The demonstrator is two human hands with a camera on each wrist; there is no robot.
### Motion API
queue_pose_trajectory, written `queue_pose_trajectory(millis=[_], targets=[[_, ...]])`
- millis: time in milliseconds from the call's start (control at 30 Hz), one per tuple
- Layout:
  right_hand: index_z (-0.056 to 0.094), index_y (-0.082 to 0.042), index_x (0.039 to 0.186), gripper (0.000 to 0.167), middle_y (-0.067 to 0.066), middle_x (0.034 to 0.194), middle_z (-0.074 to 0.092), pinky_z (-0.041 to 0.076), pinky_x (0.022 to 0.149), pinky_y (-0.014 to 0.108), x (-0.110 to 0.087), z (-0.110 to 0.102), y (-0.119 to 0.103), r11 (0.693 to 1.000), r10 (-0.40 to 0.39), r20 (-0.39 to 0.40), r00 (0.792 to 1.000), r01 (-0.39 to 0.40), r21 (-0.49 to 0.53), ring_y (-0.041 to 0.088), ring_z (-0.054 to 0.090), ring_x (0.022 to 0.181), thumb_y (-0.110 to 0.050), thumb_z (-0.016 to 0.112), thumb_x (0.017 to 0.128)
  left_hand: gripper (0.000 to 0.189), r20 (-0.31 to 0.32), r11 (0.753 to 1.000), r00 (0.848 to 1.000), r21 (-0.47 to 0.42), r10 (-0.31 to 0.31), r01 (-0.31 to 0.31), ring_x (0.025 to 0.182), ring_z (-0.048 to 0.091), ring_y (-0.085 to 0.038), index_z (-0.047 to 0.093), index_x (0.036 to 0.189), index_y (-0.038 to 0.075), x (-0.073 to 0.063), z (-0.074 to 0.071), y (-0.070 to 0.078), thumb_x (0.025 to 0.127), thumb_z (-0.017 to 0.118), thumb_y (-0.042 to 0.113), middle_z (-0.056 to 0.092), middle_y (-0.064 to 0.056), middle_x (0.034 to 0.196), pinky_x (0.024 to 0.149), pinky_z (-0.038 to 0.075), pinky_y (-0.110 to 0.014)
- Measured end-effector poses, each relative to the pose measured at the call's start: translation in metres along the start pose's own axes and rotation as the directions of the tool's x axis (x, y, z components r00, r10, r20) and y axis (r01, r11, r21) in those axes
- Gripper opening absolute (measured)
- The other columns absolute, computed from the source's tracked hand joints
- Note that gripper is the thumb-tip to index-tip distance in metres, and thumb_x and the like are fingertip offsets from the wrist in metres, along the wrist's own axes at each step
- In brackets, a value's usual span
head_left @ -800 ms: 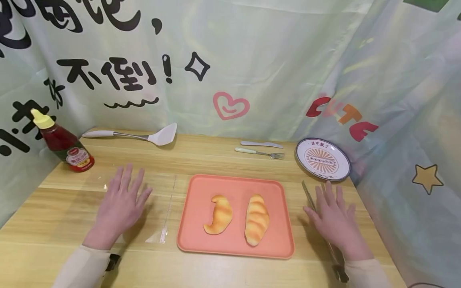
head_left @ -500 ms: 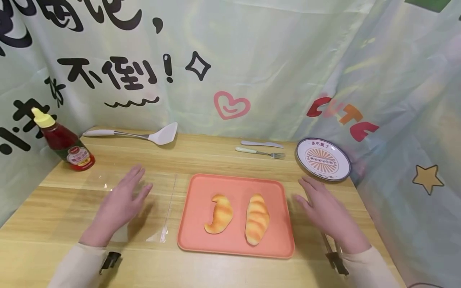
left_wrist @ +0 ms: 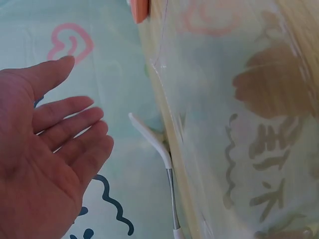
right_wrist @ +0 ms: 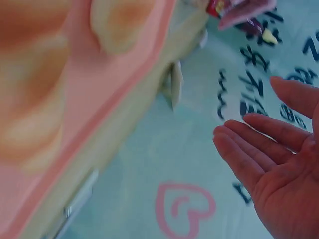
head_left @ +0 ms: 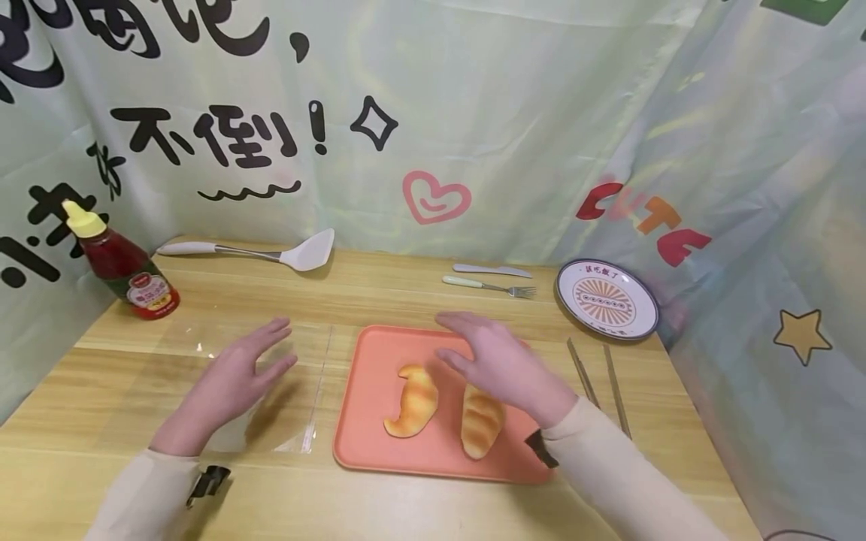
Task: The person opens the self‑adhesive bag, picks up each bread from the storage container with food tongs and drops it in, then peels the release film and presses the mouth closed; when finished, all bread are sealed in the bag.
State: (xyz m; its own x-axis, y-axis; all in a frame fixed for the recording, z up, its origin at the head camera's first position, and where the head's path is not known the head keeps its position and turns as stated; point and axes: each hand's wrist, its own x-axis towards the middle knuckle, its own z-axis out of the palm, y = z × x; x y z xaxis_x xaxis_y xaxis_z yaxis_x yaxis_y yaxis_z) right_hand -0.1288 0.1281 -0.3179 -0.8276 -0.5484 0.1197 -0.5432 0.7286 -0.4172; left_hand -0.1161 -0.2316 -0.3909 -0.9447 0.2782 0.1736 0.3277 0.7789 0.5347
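Note:
My right hand [head_left: 507, 368] hovers over the pink tray [head_left: 379, 460], fingers extended, holding nothing. It covers the upper part of the long ridged bread [head_left: 482, 428]. To its left on the tray lies a curved, croissant-shaped bread [head_left: 414, 406]. Over a clear plastic sheet [head_left: 311, 391] on the table is my left hand [head_left: 226, 387], its thumb apart from the fingers and its palm bare in the left wrist view. In the right wrist view the right hand [right_wrist: 279, 159] also shows a bare palm, with the breads blurred close by.
A red sauce bottle [head_left: 131, 263] with a yellow cap stands back left, beside a white spatula [head_left: 307, 252]. Behind the tray lie a table knife [head_left: 490, 270] and a fork [head_left: 487, 286]. A patterned plate [head_left: 607, 299] is back right, with two thin brown sticks [head_left: 616, 387] nearer.
My right hand has moved left from above the sticks to above the tray and the long bread. The left hand has turned sideways and shifted slightly right.

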Motion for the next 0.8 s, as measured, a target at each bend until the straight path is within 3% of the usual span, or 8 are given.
queue_pose_trajectory(millis=[133, 333, 567, 800], targets=[[0.055, -0.004, 0.138, 0.052, 0.007, 0.137, 0.058, 0.039, 0.107, 0.036, 0.027, 0.021, -0.016, 0.998, -0.065, 0.106, 0.992, 0.063, 0.025, 0.023, 0.051, 0.128, -0.030, 0.068, 0.095, 0.054, 0.041, 1.000, 0.999, -0.008, 0.000, 0.000, 0.131, 0.040, -0.047, 0.052, 0.136, -0.007, 0.003, 0.003, -0.001, 0.096, 0.067, 0.026, 0.043, -0.024, 0.146, 0.105, 0.031, -0.062], [0.054, -0.006, 0.140, 0.051, 0.004, 0.140, 0.055, 0.035, 0.108, 0.030, 0.051, 0.044, -0.034, 0.993, -0.118, 0.228, 0.966, 0.114, 0.034, 0.018, 0.047, 0.131, -0.029, 0.066, 0.096, 0.052, 0.058, 1.000, 0.998, -0.007, 0.008, -0.008, 0.129, 0.042, -0.047, 0.055, 0.133, -0.007, 0.005, 0.007, -0.005, 0.093, 0.071, 0.021, 0.046, -0.025, 0.144, 0.105, 0.033, -0.061], [0.058, -0.008, 0.136, 0.049, 0.002, 0.129, 0.062, 0.043, 0.100, 0.026, 0.072, 0.074, -0.050, 0.980, -0.163, 0.320, 0.933, 0.191, -0.057, 0.016, 0.058, 0.117, -0.034, 0.067, 0.095, 0.056, 0.106, 1.000, 0.994, 0.017, -0.011, 0.009, 0.129, 0.043, -0.048, 0.056, 0.133, -0.006, 0.006, 0.007, -0.010, 0.091, 0.073, 0.026, 0.046, -0.025, 0.143, 0.104, 0.032, -0.062], [0.054, -0.012, 0.141, 0.054, -0.001, 0.143, 0.051, 0.038, 0.105, 0.026, 0.082, 0.100, -0.066, 0.972, -0.124, 0.436, 0.891, 0.197, -0.126, 0.013, 0.051, 0.126, -0.042, 0.060, 0.098, 0.065, 0.211, 0.999, 0.977, 0.032, -0.022, 0.016, 0.130, 0.039, -0.049, 0.053, 0.136, -0.006, 0.007, 0.007, -0.015, 0.087, 0.076, 0.031, 0.042, -0.027, 0.145, 0.104, 0.030, -0.063]])
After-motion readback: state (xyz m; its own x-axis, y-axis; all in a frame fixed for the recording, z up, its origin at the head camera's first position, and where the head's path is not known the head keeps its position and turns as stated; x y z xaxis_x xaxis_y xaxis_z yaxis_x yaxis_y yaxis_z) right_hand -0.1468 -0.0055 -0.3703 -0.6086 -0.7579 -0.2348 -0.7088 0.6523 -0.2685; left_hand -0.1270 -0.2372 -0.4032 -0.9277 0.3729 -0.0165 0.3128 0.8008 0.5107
